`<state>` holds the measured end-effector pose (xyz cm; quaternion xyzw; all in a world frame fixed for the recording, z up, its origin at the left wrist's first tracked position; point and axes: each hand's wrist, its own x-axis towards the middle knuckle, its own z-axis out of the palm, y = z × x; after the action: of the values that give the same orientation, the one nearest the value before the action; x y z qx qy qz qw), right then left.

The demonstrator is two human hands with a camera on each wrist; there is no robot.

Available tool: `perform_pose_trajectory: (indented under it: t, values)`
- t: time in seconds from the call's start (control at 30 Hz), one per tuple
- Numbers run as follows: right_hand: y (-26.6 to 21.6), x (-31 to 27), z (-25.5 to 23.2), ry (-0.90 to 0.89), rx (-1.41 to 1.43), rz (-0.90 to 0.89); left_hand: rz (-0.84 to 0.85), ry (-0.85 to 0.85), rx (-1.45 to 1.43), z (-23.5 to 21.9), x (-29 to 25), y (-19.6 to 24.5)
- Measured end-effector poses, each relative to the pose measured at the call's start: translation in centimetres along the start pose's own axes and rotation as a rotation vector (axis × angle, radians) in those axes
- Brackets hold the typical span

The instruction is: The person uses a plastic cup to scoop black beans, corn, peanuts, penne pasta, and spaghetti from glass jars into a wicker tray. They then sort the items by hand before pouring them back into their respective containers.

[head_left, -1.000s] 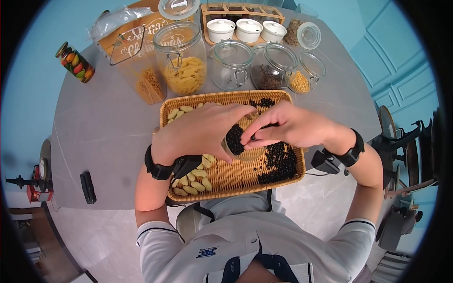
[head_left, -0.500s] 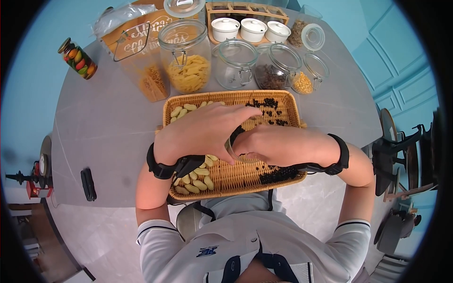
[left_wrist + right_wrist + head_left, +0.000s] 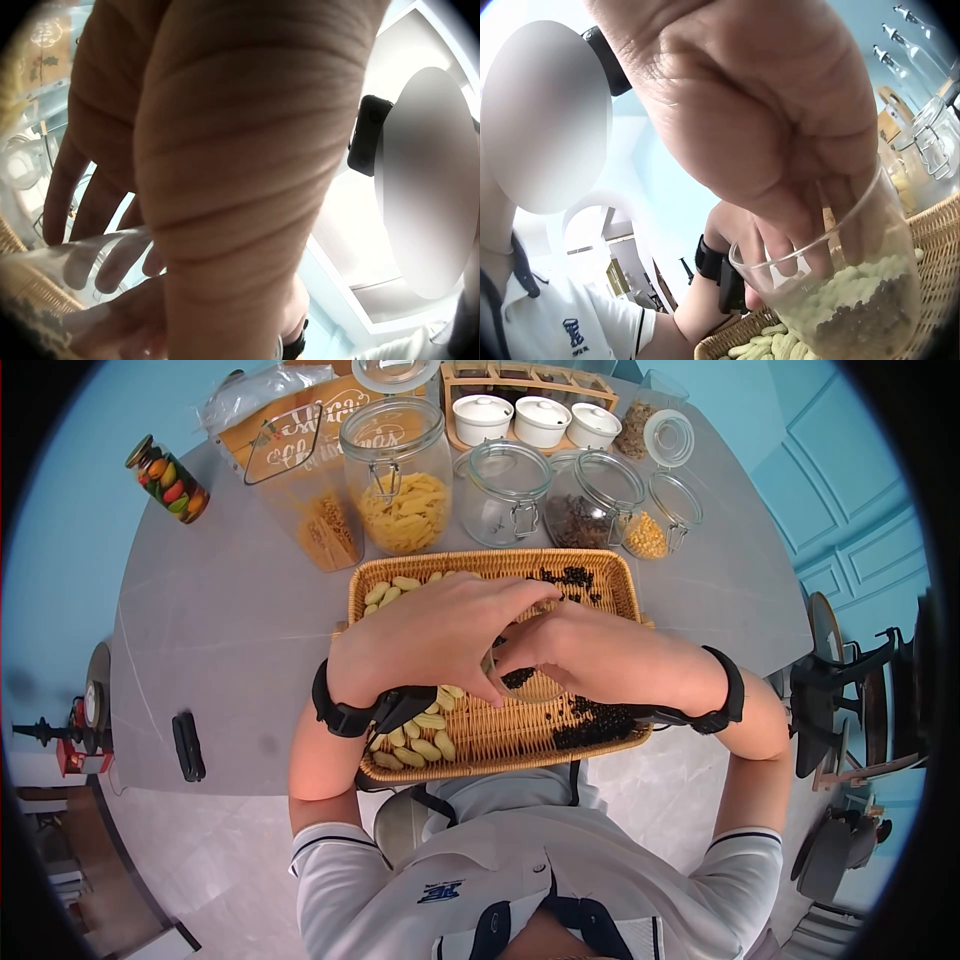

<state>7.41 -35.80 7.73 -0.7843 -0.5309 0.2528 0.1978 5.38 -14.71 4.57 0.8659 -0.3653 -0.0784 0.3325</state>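
In the head view, the left hand (image 3: 425, 630) grips a clear glass (image 3: 535, 688) tilted over a wicker basket (image 3: 480, 768). The right hand (image 3: 600, 655) is at its mouth; in the right wrist view, that hand (image 3: 780, 112) reaches fingers inside the glass (image 3: 896, 315). Whether its fingertips pinch anything is hidden. Dark beans lie low in the glass, with pale green shapes showing beside them. Peanuts (image 3: 412, 745) lie on the basket's left side, black beans (image 3: 597, 725) on its right. The left wrist view shows the left hand (image 3: 112, 97) spread along the glass (image 3: 97, 247).
Behind the basket stand a pasta jar (image 3: 405, 510), an empty clip-top jar (image 3: 505, 500), a jar of dark pieces (image 3: 585, 515) and a corn jar (image 3: 648, 535). White lidded pots (image 3: 542, 422) sit farther back. A black device (image 3: 187, 746) lies at the left.
The right hand has turned and moved from pinching at the glass's mouth to reaching into it, then shifted slightly up. The left hand keeps its grip. The head view has shifted slightly.
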Motion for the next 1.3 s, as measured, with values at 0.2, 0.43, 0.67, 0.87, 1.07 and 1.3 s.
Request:
perform_pose_trajectory:
  t: [0.2, 0.43, 0.67, 0.87, 1.07, 1.3]
  values:
    - [-0.5, -1.6, -1.4, 0.191, 0.133, -0.046, -0.005, -0.003, 0.002, -0.2, -0.1, 0.1]
    - [6.4, -4.7, -0.8, 0.556, 0.181, 0.296, 0.058, 0.034, 0.0, -0.2, -0.6, -0.5]
    - [8.7, -6.4, 5.3, 0.08, -0.697, 0.104, 0.067, 0.05, 0.026, -0.2, -0.9, -0.3]
    - [10.4, -6.5, 7.5, 0.003, -0.83, 0.052, 0.015, 0.012, 0.032, -0.4, -0.9, 0.1]
    - [10.0, -5.4, 8.6, 0.158, -0.965, 0.007, 0.028, 0.036, 0.038, -0.3, -0.9, -0.2]
    - [10.7, -5.1, 9.4, 0.224, -1.062, -0.123, 0.021, 0.025, 0.054, -0.3, -0.9, -0.2]
